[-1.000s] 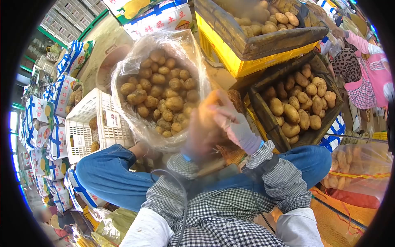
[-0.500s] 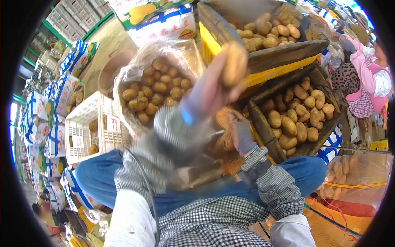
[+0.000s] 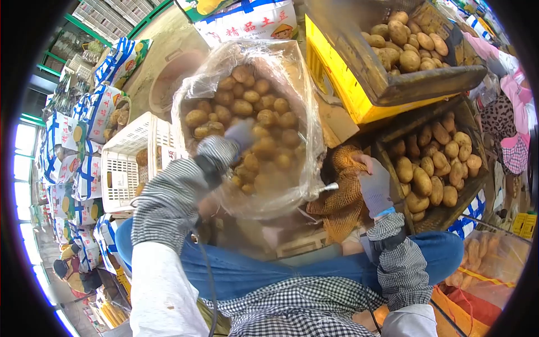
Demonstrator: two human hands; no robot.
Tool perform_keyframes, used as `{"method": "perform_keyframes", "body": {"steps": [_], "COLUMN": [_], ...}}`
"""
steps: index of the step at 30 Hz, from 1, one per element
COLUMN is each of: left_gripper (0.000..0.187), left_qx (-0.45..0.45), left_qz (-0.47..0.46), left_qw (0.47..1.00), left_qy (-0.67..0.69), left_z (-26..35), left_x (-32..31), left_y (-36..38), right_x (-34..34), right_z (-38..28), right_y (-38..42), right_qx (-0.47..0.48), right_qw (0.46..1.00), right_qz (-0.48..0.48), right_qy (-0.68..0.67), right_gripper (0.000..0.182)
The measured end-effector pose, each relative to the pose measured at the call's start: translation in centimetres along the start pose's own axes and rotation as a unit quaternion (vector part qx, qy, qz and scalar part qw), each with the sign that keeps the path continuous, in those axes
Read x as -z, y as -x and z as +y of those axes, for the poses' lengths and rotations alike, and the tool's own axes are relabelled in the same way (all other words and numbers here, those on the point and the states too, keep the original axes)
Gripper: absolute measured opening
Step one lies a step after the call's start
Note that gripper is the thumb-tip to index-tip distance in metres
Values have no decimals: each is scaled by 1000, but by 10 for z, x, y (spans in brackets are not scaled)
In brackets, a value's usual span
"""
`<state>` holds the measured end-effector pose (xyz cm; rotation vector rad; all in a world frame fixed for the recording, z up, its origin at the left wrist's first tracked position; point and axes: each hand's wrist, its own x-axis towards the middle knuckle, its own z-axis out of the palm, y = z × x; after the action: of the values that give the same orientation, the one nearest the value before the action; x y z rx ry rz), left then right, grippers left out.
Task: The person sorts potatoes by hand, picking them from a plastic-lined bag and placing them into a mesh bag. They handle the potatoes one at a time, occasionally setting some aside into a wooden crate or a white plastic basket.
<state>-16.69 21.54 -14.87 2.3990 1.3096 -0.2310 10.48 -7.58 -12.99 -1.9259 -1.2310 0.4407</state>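
My left hand (image 3: 240, 136), in a grey-purple glove, is down over the potatoes (image 3: 242, 106) in a box lined with clear plastic (image 3: 193, 90). Motion smears its fingers, so whether they grasp a potato does not show. At the right, my right hand (image 3: 376, 185) is closed on the upper part of an orange mesh bag (image 3: 343, 194), which hangs in folds between the lined box and a dark wooden-sided crate of potatoes (image 3: 429, 168).
A yellow crate (image 3: 342, 84) with worn boards holds more potatoes at the upper right. On the left stand a white plastic basket (image 3: 129, 168) and stacked printed cartons (image 3: 90, 121). A person in pink (image 3: 514, 95) is at the far right.
My left hand has moved left and down from the yellow crate's corner, where it held a potato, into the lined box. My right hand still grips the mesh bag. The view has shifted.
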Motion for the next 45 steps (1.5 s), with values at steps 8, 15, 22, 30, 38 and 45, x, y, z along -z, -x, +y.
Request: {"method": "perform_keyframes", "body": {"steps": [8,15,22,30,38,45], "left_gripper": [52,43,59,55,67,75], "left_qx": [-52,22,-7,-130,-11,-136], "left_qz": [-38,-181,-208,-134,-214,27], "left_qw": [977,779,482,657,725,794], "left_qy": [-203,599,851,730,655,591], "left_z": [-6,8,139,224,211,195], "left_x": [-110,-60,23,-26,-33,-59], "left_y": [-20,2,90,134,151,146], "right_x": [33,34,6,-15,12,22], "right_z": [-9,32,-69,-65,-55,-76], "right_y": [-34,-28,-21,16,2,10], "right_qx": [-155,-126,-202,-130,-256,-185], "right_qw": [968,880,785,852,727,808], "right_qz": [105,132,62,20,22,-22], "right_qy": [-167,-439,-582,-506,-637,-559], "right_gripper": [22,46,34,25,25,24]}}
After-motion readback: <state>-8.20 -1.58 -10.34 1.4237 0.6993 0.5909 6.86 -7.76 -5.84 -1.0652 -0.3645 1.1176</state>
